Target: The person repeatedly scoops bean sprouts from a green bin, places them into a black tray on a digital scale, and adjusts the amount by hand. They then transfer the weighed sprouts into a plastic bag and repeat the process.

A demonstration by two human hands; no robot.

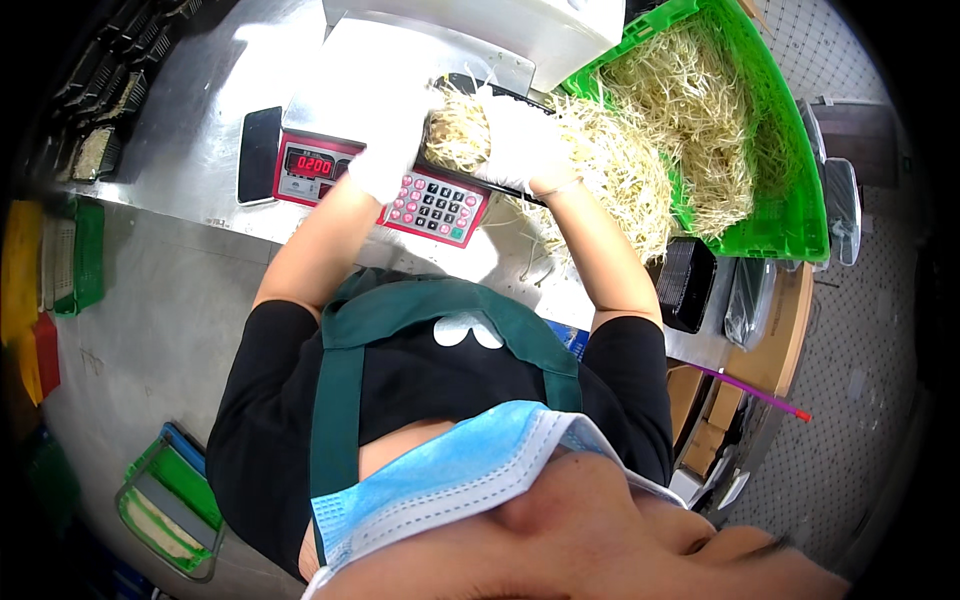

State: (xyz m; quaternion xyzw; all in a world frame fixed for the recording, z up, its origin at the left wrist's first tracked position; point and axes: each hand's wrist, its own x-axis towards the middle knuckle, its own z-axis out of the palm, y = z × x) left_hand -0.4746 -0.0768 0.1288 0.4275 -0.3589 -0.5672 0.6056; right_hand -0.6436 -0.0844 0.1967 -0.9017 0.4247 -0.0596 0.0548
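Observation:
Both my hands wear white gloves and are brightly washed out. Between them is a clump of pale bean sprouts, with the dark edges of a black tray showing around and under it. My left hand closes on the clump's left side. My right hand lies over the tray's right part and closes on the sprouts from that side; single fingers are hard to make out. The tray sits over a red-framed weighing scale with a lit red display and a keypad. Most of the tray is hidden.
Loose sprouts lie right of my right hand, beside a green crate full of sprouts. A phone-like black slab lies left of the scale. Stacked black trays stand near right; more black trays are far left. A metal housing rises behind.

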